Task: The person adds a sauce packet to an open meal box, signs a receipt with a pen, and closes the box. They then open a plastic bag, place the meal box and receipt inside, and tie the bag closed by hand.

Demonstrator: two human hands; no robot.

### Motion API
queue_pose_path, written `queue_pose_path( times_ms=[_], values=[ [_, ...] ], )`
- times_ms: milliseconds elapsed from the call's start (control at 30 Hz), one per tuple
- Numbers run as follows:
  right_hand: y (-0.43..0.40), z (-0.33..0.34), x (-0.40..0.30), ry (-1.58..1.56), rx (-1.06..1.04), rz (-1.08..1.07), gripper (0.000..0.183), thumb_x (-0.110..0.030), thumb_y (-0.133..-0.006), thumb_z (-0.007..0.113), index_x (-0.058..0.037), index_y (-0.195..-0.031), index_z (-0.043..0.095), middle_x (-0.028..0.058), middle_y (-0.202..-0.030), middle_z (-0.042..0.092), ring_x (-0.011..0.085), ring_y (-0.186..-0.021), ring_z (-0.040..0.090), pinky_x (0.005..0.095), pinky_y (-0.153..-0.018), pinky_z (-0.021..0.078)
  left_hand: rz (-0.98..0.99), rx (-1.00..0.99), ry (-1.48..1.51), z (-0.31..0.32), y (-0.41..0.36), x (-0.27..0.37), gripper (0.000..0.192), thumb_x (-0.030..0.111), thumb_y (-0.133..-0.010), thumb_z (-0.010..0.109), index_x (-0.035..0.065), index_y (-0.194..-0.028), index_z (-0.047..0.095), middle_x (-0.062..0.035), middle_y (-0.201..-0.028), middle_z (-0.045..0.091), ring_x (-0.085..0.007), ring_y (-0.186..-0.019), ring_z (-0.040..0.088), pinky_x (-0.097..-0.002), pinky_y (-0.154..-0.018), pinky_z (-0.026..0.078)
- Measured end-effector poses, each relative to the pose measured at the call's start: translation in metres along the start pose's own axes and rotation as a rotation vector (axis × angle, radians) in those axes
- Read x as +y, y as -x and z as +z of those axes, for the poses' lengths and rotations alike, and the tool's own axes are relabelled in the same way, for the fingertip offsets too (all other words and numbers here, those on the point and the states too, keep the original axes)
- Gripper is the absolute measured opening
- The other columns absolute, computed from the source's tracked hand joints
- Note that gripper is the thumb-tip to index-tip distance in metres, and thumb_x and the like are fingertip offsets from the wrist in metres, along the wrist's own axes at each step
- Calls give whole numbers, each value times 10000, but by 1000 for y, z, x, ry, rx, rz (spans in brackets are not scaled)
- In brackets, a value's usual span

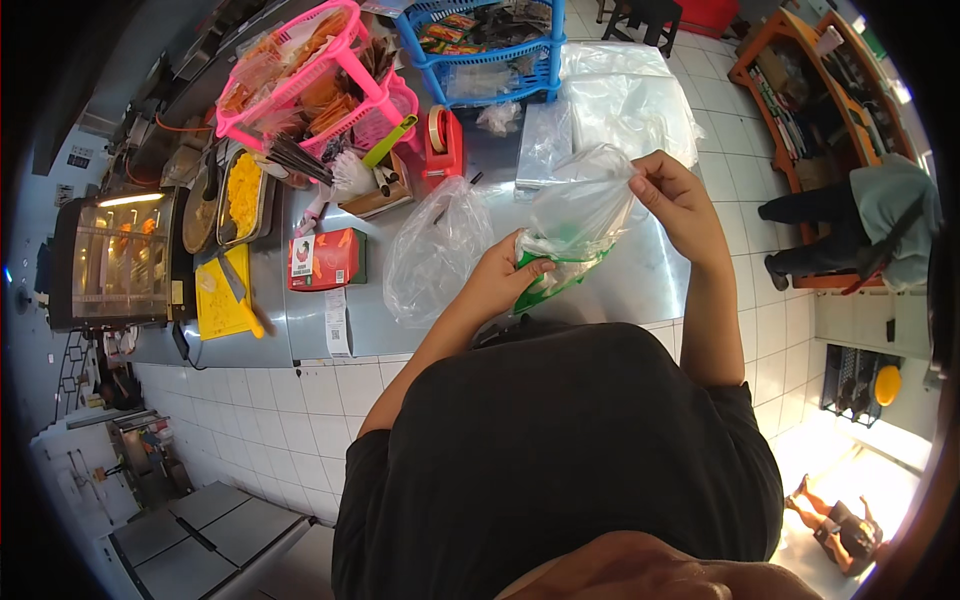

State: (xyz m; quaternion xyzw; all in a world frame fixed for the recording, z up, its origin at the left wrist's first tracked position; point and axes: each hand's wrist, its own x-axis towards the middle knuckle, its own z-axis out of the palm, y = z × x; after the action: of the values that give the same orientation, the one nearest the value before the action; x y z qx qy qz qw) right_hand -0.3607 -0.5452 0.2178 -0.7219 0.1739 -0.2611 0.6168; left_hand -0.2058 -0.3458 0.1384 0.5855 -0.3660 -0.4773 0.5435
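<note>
My left hand (510,274) grips the lower part of a clear plastic bag (581,206) that holds something green and white. At the bag's gathered top, my right hand (666,196) pinches the plastic between thumb and fingers. The bag is up off the steel table, close to my body; its contents are partly hidden by folds. Left of it on the table lies another clear plastic bag (439,255), puffed out. A red printed box (322,260) sits farther left, with a paper slip (337,322) at its front.
A red tape dispenser (444,146), pink basket rack (300,82) and blue rack (484,56) stand behind. Stacked plastic bags (622,105) lie at back right. A knife (238,289) rests on a yellow cutting board (221,319) at left. A person (851,529) is far off, lower right.
</note>
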Motion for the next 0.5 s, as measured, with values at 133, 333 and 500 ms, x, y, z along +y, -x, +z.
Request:
queue_pose_path(
  times_ms=[133,333,500],
  values=[
    [-4,-6,-15,130,-155,199,89,-83,-876,617,-19,-911,567,-7,-870,569,49,-807,505,200,-729,402,5,-59,21,3,-4,-1,344,125,-873,627,9,-1175,510,-42,-1068,615,-105,-955,562,-267,-839,447],
    [-13,-10,-27,-87,46,-15,153,-71,-801,707,-27,-792,561,-24,-760,571,32,-707,507,179,-647,412,55,-44,31,10,-8,0,301,92,-875,584,14,-1159,525,-47,-1024,628,-111,-931,579,-275,-824,457],
    [-16,-16,-25,12,-72,25,122,-94,-826,684,-28,-807,583,-26,-765,577,37,-711,504,180,-652,403,48,-95,-167,10,-8,17,281,125,-889,588,24,-1146,537,-35,-996,631,-93,-919,573,-260,-811,454]
  ],
)
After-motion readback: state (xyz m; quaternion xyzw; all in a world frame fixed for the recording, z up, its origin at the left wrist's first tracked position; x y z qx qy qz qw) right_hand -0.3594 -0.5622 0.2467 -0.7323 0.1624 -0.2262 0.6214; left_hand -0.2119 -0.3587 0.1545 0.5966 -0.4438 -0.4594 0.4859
